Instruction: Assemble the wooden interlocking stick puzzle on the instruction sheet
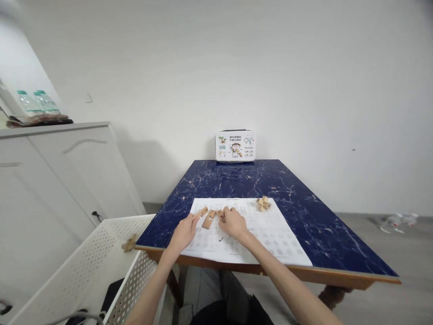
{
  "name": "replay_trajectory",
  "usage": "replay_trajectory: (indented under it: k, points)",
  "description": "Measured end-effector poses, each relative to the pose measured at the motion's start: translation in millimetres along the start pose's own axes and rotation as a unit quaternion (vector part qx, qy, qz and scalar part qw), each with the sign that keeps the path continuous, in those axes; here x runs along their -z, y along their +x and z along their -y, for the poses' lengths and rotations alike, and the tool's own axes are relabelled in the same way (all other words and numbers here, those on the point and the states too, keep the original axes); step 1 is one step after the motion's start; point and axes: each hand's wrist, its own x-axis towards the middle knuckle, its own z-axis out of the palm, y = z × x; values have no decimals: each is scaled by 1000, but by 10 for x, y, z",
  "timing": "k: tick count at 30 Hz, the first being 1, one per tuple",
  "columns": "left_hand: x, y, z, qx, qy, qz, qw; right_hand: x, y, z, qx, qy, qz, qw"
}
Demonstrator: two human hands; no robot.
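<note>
Over a white printed sheet (270, 239), my left hand (184, 232) has its fingers closed on a notched wooden puzzle piece (202, 212) that slants up to the right. My right hand (234, 224) is bent round another small wooden piece (220, 213), mostly hidden by the fingers. Between the hands lies a notched wooden piece (208, 221), flat on the paper. An assembled wooden burr puzzle (263, 204) sits at the sheet's upper right.
The blue marbled table (237, 178) carries a white printed case (236, 146) against the wall. Left of it stands a white perforated bin (101, 239) with a wooden puzzle (129, 243) at its edge. A white cabinet (67, 171) holds bottles (47, 103). More bottles (395, 223) lie on the floor, right.
</note>
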Motion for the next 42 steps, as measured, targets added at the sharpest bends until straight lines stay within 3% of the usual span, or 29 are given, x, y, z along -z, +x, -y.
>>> replay_trajectory:
  k: [5, 10, 14, 17, 21, 26, 36, 42]
  points:
    - [-71, -111, -240, -62, -229, 4, 971, 32, 28, -104, 4, 36, -6, 999]
    - [-296, -125, -537, -34, -470, 97, 877, 134, -83, -254, 55, 116, -19, 992]
    - [-445, -81, -631, -30, -528, 102, 843, 130, -183, -324, 104, 222, -36, 969]
    - [-495, -64, -624, -33, -533, 90, 841, 82, -212, -361, 127, 318, -32, 939]
    - [-525, -79, -608, -39, -499, 73, 863, 38, -237, -400, 134, 358, -33, 924]
    - [-537, -117, -619, -50, -465, 62, 882, 48, -283, -421, 165, 327, -64, 928]
    - [-518, -111, -593, -49, -489, 83, 867, 26, -306, -446, 222, 252, -126, 933]
    - [-487, -104, -586, -45, -498, 128, 856, -10, -303, -510, 237, 196, -114, 945]
